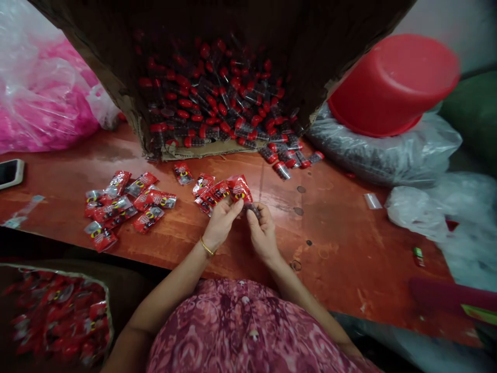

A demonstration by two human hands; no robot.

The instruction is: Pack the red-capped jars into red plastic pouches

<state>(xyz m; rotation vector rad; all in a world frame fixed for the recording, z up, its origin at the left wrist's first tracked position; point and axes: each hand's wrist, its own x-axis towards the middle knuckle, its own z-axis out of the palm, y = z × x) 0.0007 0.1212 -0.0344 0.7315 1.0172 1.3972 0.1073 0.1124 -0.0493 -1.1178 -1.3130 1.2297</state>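
My left hand [221, 221] pinches a small red printed packet [239, 188] at the middle of the wooden table [334, 233]. My right hand [263, 230] is closed on a small dark vial [253, 210] with its end at the packet's mouth. Both hands meet just in front of my body. A few more red packets [209, 194] lie right beside my left hand. A pile of filled packets [124, 204] lies to the left.
A tipped cardboard box [217, 77] at the back spills several red-capped vials [287, 160] onto the table. A red basin [392, 85] rests on clear plastic bags at right. Pink bags sit back left, a phone [10, 172] at the left edge, a packet-filled bag [58, 316] lower left.
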